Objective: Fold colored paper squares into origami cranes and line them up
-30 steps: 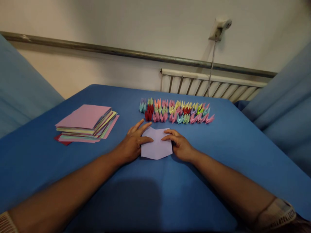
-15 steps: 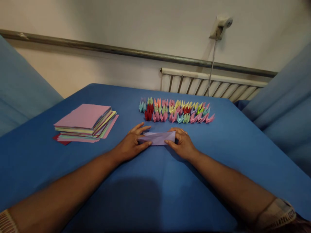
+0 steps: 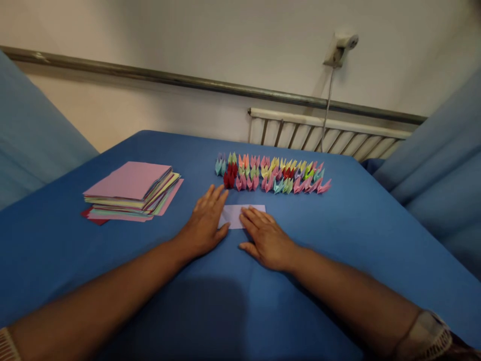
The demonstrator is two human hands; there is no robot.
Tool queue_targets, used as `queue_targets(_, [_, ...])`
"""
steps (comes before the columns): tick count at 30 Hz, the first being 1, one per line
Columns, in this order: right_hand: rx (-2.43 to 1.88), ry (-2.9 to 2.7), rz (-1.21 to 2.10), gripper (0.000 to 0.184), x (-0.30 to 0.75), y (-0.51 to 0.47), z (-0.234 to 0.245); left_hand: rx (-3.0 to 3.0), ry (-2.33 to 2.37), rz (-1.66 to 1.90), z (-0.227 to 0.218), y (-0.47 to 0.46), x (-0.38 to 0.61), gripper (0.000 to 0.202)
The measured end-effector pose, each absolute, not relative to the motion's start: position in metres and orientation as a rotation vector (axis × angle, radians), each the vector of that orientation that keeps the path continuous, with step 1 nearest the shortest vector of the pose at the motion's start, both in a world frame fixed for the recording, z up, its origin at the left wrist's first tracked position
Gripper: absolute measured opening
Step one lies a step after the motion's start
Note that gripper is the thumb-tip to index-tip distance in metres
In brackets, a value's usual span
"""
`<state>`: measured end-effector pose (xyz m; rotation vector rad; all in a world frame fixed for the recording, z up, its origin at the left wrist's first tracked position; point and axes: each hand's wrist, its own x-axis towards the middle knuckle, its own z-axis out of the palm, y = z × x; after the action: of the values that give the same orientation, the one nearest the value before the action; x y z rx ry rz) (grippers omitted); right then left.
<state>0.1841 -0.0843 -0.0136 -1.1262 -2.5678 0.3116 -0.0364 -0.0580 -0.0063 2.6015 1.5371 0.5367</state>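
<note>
A folded lilac paper (image 3: 233, 216), now a narrow rectangle, lies flat on the blue tabletop between my hands. My left hand (image 3: 205, 220) is spread flat over the paper's left end, its fingers pointing away from me. Across the right part of the paper lie the fingers of my right hand (image 3: 266, 238), stretched out with the thumb apart. Both hands cover portions of the paper, so its two ends are partly hidden. Beyond it stand several rows of small folded paper cranes (image 3: 278, 175) in red, pink, yellow, green and blue.
To the left sits a thick stack of coloured square paper (image 3: 130, 180), pink on top, with a red sheet sticking out beneath. A blue cloth (image 3: 319, 301) covers the table. Behind are a radiator (image 3: 300, 133), a metal rail (image 3: 188, 82), and a wall socket with a cord (image 3: 338, 50).
The lilac paper was lifted and pinched at both ends; now it lies flat. My fingers have opened out over it, and my right hand has moved left and nearer to me.
</note>
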Motion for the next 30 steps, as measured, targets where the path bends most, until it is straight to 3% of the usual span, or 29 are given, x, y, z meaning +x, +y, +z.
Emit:
queue_targets(3, [-1.083,-2.636,0.370,0.073,0.182,-0.085,-0.017,2.696,1.191,0.423,-0.003,-0.072,-0.022,0.067])
queue_targets(7, [-1.054,-2.673,0.339,0.069,0.181,-0.083,-0.023,2.681,0.982,0.300,-0.003,-0.084,-0.012,0.086])
queue_targets(18, [-1.343,-2.573,0.363,0.081,0.184,-0.092,-0.021,2.678,1.369,-0.020,-0.007,-0.078,-0.032,0.102])
queue_targets(25, [-1.595,-2.388,0.282,0.079,0.194,-0.081,-0.030,2.623,1.531,0.032,-0.008,-0.070,-0.046,0.100])
queue_targets(30, [-1.666,-2.213,0.271,0.063,0.202,-0.061,-0.036,2.519,1.640,0.173,-0.012,-0.054,-0.047,0.079])
